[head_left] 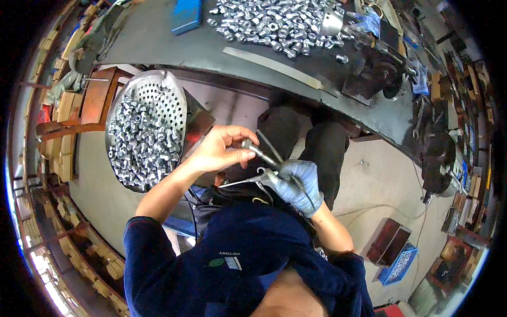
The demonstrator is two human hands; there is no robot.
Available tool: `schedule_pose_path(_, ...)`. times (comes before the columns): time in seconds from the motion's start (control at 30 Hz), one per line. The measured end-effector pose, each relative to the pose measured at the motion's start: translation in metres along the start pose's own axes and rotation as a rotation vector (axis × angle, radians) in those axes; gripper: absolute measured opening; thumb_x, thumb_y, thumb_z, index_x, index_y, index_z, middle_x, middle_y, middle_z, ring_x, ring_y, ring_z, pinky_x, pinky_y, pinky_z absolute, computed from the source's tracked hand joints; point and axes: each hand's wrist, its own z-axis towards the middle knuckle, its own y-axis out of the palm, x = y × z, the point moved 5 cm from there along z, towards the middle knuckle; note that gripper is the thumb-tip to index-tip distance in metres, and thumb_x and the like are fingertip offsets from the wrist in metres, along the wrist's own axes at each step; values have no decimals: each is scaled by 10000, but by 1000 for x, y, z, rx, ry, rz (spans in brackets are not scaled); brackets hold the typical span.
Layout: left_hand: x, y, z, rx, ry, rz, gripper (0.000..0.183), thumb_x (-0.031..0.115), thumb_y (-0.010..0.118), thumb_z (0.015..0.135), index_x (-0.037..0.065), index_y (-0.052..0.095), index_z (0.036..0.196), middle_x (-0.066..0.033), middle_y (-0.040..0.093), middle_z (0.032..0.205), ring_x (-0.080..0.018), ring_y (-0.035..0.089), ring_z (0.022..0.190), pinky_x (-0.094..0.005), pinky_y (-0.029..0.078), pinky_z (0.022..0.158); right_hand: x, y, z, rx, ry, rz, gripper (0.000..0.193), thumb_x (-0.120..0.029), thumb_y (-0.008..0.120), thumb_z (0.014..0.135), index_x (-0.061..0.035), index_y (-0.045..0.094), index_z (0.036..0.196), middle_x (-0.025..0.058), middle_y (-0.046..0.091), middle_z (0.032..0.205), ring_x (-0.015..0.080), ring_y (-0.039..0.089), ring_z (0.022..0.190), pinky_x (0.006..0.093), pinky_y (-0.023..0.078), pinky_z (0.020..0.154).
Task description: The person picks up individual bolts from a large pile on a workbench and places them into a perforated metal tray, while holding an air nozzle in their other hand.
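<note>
Metal fitting (249, 145) pinched between the thumb and forefinger of my bare left hand (216, 150), out in front of me and just left of my legs (325, 150): those fingers are closed to no more than its width. If it is oily, I judge, a sideways push could twist it out of so small a hold and drop it. My gloved right hand (299, 186) is curled in, apparently round a thin dark rod (268, 143) whose tip slants up beside the fitting; how firmly those fingers grip, I cannot tell. A slip there could drive the tip into my uncovered left fingertips, which sit near it. The hooked silver tool (262, 177) just beside my right fingers might snag them or get knocked away. To my left, the perforated metal tray (168, 108) bears a heap of fittings (141, 148) close to its lower rim; a bumped forearm could spill some.
</note>
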Motion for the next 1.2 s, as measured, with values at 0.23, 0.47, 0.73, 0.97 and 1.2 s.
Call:
schedule_pose_path(0.23, -4, -27, 4, 357, 195, 897, 288, 56, 661, 604, 96, 650, 889, -86, 560, 704, -276, 587, 602, -358, 473, 545, -35, -15, -4, -41, -213, 147, 372, -180, 775, 662, -141, 430, 528, 42, 443, 497, 241, 489, 435, 330, 387, 422)
schedule_pose_path(0.47, -4, -25, 6, 400, 215, 980, 251, 58, 658, 605, 99, 649, 852, -83, 603, 731, -299, 607, 646, -383, 486, 569, -50, -6, 2, -121, -253, 50, 358, -182, 777, 645, -138, 449, 509, 55, 436, 490, 265, 501, 449, 339, 409, 445)
schedule_pose_path(0.73, -1, -10, 9, 392, 325, 967, 265, 10, 633, 567, 77, 635, 823, -93, 567, 671, -225, 528, 529, -324, 422, 493, -37, 19, 16, -123, -217, -146, 330, -208, 741, 695, -133, 487, 498, 81, 511, 505, 261, 531, 451, 343, 416, 439)
schedule_pose_path(0.97, -5, -23, 36, 281, 243, 1113, 218, 164, 614, 675, 125, 666, 882, -139, 648, 739, -319, 640, 692, -450, 506, 638, -29, 10, 15, -36, -317, -251, 272, -234, 705, 720, -128, 558, 517, 74, 511, 503, 266, 534, 466, 375, 437, 463)
schedule_pose_path(1.2, 59, -53, 143, 378, 390, 1252, 209, 179, 642, 669, 120, 671, 867, -160, 617, 702, -367, 614, 688, -462, 498, 629, -23, -15, 3, 92, -295, -246, 292, -229, 733, 699, -124, 514, 536, 89, 454, 478, 280, 482, 437, 385, 376, 417)
